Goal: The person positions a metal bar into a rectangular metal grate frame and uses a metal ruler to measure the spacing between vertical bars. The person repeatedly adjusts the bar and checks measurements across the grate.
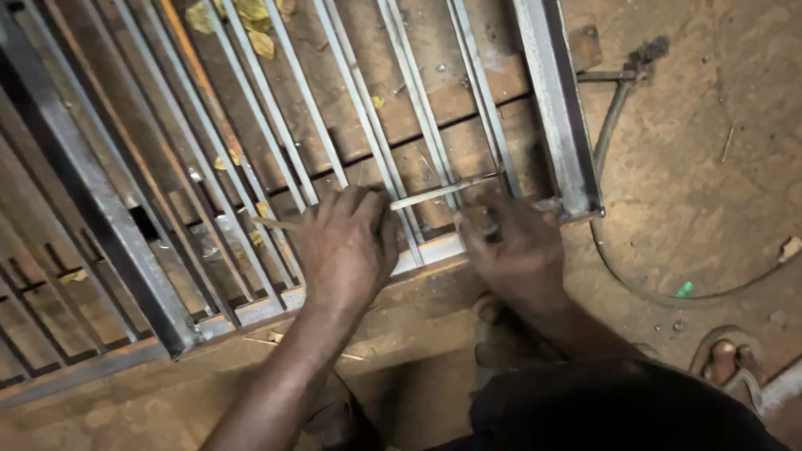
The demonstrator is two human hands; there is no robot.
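Left hand (347, 246) lies palm-down on the grille (251, 159), fingers curled over the near end of a thin rod (443, 192). The rod runs crosswise over the upright bars, from under the left fingers toward the right, its far end touching a bar near the frame post (555, 108). A short stub of the same rod, or another thin piece, sticks out left of the left hand; cannot tell which.

Right hand (510, 250) rests on the bottom rail (434, 250) just beside the corner of the frame, fingers bent and closed around something small and dark. What it grips is hidden by the fingers. The two hands are near each other, the rod lying between them.

Grille lies flat on the dirt floor (693, 167), made of grey metal bars in pairs, set in a heavier frame. A wooden plank (468, 92) shows beneath the bars. Dry yellow leaves (242, 21) lie at the top, under and between the bars.

Right of the frame a dark bent bar (614, 117) rests on the floor, and a thin cable (643, 292) curves across the dirt. A small green scrap (685, 289) lies by the cable. A sandalled foot (727, 363) shows at lower right.
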